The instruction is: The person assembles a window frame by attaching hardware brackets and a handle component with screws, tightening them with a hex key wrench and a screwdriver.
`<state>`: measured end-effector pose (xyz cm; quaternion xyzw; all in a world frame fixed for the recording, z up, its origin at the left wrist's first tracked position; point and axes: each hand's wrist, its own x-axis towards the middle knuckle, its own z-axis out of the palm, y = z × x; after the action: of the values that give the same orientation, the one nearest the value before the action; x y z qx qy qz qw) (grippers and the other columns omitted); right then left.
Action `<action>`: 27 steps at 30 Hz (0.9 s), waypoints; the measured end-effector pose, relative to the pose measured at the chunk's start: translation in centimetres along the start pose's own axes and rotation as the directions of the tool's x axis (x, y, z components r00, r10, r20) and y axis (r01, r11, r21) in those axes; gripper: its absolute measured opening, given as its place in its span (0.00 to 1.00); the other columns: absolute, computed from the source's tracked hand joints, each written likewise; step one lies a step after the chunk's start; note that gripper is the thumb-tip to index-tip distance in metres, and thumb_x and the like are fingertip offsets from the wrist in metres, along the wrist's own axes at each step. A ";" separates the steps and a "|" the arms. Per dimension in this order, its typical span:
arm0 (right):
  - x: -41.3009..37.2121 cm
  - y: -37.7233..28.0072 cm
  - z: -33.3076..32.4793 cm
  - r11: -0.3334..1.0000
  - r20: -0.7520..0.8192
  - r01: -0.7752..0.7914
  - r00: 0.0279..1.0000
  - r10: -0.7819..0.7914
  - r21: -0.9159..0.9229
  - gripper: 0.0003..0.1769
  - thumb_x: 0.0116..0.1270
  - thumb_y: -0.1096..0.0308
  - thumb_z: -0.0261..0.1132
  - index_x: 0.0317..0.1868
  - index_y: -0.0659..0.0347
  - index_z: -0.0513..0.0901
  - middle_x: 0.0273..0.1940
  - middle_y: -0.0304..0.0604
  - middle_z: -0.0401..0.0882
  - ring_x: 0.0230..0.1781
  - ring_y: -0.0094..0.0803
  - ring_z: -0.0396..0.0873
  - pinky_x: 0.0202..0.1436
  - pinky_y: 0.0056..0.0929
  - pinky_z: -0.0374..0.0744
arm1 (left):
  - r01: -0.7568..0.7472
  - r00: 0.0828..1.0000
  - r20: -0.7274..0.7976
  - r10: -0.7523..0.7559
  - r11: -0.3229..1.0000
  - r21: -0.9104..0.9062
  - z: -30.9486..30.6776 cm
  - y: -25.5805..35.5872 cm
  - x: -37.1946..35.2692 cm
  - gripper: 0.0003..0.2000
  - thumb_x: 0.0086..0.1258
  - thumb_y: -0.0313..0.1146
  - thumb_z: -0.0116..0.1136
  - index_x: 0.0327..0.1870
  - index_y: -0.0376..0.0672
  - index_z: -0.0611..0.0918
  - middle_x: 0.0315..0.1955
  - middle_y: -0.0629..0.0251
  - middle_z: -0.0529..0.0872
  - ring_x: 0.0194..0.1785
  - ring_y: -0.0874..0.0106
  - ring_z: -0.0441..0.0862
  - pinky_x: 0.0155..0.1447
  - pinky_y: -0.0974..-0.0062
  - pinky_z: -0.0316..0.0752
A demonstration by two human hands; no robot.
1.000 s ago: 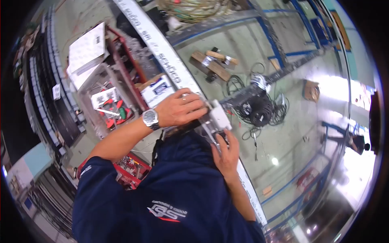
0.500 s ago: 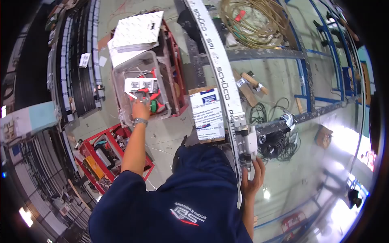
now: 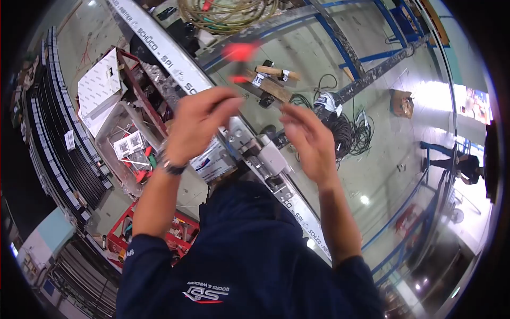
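Over profile (image 3: 164,59), left hand (image 3: 195,127) back from bin (image 3: 143,122), right hand (image 3: 314,144) raised, red item (image 3: 240,51) near; grips unclear.

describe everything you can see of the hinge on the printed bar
The hinge is a long fitting that looks metal: silvery, shiny plates at both ends, with small round spots that may be screws or holes, and rounded, darker parts between them. A smooth, pale block sits along one side. It lies lengthwise on the bar, slanting with it across the view. The left hand and right hand are near, neither visibly touching it. Blur hides how it is fixed.
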<state>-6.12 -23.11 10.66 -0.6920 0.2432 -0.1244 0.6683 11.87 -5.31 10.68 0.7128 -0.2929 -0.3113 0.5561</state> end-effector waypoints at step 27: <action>6.9 16.7 -1.1 0.615 0.136 -0.298 0.945 0.297 0.730 0.15 0.78 0.64 0.68 0.54 0.68 0.84 0.44 0.43 0.87 0.38 0.25 0.84 0.45 0.29 0.83 | 0.113 0.686 0.516 -0.513 0.776 0.621 7.2 -6.1 9.3 0.14 0.74 0.41 0.65 0.39 0.36 0.88 0.23 0.60 0.86 0.27 0.67 0.83 0.37 0.66 0.76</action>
<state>-3.66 -27.36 -6.73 -0.3098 0.2819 -0.0995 0.9026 12.64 -15.50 2.31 0.7222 -0.4130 -0.5406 0.1249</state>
